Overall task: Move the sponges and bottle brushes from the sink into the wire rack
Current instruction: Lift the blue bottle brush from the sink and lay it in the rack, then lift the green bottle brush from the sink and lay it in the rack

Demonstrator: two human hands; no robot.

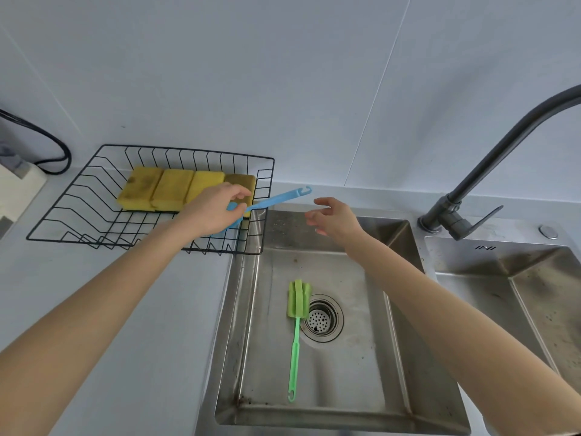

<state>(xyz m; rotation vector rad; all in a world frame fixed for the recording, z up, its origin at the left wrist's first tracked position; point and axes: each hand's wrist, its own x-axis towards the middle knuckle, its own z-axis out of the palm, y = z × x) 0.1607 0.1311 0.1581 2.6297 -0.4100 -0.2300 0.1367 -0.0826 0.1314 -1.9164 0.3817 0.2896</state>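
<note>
A black wire rack (78, 196) stands on the counter left of the sink, with several yellow sponges (171, 188) side by side at its back. My left hand (217, 210) is over the rack's right end, shut on a blue bottle brush (276, 198); the handle sticks out to the right over the rack's edge, the head is mostly hidden under my hand. My right hand (334, 217) hovers open above the back of the steel sink (242, 309), holding nothing. A green bottle brush (297, 319) lies on the sink floor beside the drain (322, 317), head toward the back.
A dark faucet (490, 171) arches up at the right, between this basin and a second basin (515, 278). A black cable (53, 146) and a white block (19, 187) sit at the far left of the counter. White wall panels stand behind.
</note>
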